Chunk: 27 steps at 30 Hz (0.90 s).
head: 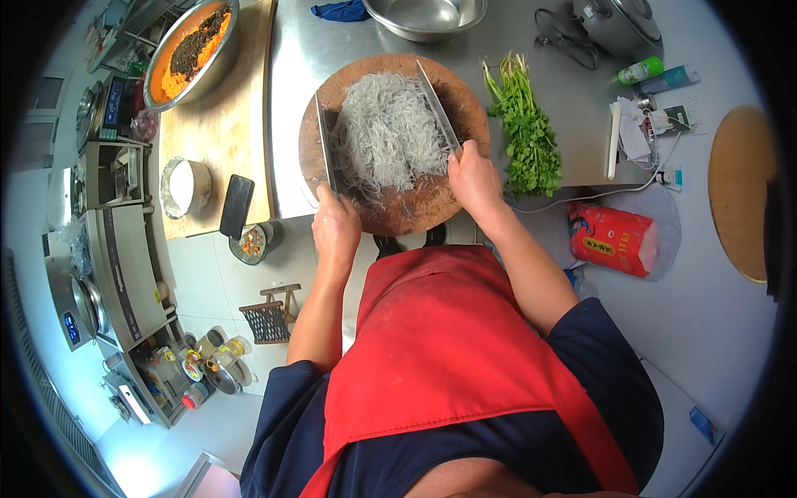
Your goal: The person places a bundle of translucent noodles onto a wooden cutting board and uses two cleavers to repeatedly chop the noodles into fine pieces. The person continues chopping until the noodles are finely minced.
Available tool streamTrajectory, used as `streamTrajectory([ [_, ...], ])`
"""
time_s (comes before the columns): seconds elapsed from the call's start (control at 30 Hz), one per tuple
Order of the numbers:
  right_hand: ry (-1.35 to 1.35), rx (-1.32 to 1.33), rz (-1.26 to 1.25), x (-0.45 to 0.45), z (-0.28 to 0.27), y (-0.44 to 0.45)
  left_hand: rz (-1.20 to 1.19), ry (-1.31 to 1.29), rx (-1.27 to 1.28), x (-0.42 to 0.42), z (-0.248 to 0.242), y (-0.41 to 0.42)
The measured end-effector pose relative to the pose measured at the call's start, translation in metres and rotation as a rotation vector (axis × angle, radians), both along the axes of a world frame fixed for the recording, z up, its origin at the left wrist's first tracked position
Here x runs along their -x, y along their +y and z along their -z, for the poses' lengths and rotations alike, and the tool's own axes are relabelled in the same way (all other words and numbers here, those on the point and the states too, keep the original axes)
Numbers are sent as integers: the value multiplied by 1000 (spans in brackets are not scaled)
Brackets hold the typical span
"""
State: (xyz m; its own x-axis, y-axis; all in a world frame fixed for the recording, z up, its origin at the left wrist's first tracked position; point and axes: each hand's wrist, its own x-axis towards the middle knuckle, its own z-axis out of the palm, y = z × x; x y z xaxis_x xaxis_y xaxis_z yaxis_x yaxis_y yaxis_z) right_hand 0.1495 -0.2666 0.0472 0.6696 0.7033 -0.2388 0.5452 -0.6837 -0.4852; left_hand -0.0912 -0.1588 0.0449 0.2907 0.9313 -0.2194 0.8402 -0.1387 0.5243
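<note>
A heap of translucent glass noodles (389,131) lies on a round wooden chopping block (395,215). My left hand (336,224) is closed on the handle of a cleaver (325,143), whose blade stands nearly on edge along the heap's left side. Another cleaver (438,109) slants along the right side of the noodles, its handle in my right hand (476,180). Both blades show mostly as thin strips from above. Right of the block lies a bunch of leafy green herbs (529,134) with pale stems.
A steel bowl of orange shreds and dark bits (193,53) stands on a wooden board (252,112) at left, with a white-filled container (185,188) and a black phone (237,205). An empty steel bowl (429,15), a blue cloth (341,10) and a grey cooker (616,25) are behind.
</note>
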Motion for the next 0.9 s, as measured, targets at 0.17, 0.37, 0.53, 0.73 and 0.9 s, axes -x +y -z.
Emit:
streamTrajectory([
  [0.17, 10, 38, -73, 15, 12, 4, -40, -106, 168, -20, 7, -12],
  [0.37, 102, -2, -100, 29, 7, 7, 58, -199, 184, -30, -4, -26],
  [0.53, 115, 14, -122, 33, -5, 9, 121, -161, 137, -35, -10, -23],
  [0.73, 135, -14, -100, 32, -1, 2, 197, -115, 140, -37, -9, -24],
  [0.9, 116, -10, -88, 31, 6, -4, 261, -128, 138, -35, -2, -22],
])
